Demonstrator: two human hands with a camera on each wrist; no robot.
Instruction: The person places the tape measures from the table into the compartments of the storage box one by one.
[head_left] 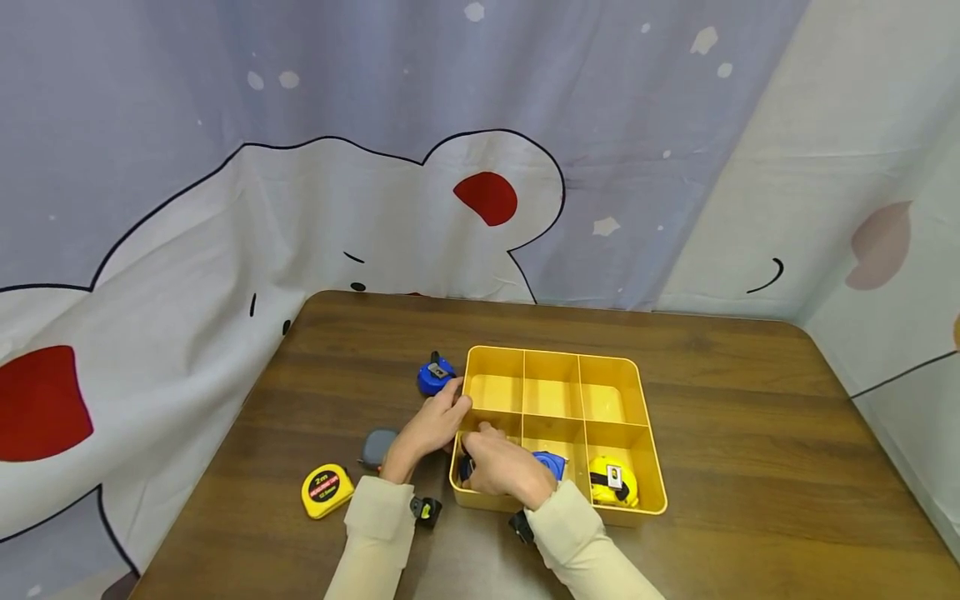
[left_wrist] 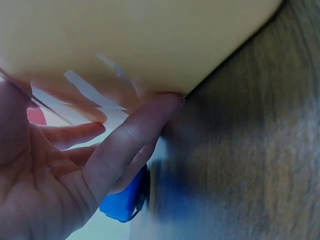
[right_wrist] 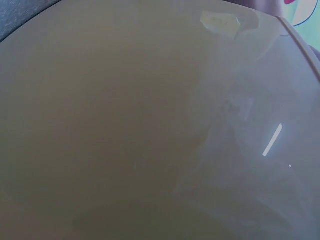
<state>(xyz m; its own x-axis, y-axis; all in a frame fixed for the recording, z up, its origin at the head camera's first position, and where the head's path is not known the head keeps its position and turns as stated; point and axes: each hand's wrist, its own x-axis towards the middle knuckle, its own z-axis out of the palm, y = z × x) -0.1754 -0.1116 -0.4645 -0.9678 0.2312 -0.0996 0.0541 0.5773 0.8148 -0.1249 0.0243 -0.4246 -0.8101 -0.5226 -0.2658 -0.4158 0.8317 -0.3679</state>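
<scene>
My left hand (head_left: 435, 422) grips the left wall of a yellow divided box (head_left: 553, 353), fingers on the outer wall and thumb at the rim. Inside the front-left compartment, my right hand (head_left: 506, 465) has its fingers around a dark tape measure (head_left: 467, 467), mostly hidden by the hand. A blue tape measure (head_left: 552, 463) lies in the front-middle compartment, partly behind that hand. The front-right compartment holds a yellow tape measure (head_left: 613, 482). In the right wrist view the box's outer wall (right_wrist: 125, 110) fills the picture and the hand is hidden.
Another blue tape measure (head_left: 436, 374) lies left of the box, near my left fingers. A grey tape measure (head_left: 377, 447) sits beside my left wrist, with a yellow 2 m tape measure (head_left: 327, 491) farther left. A patterned curtain (head_left: 375, 217) hangs behind the wooden table (head_left: 750, 433).
</scene>
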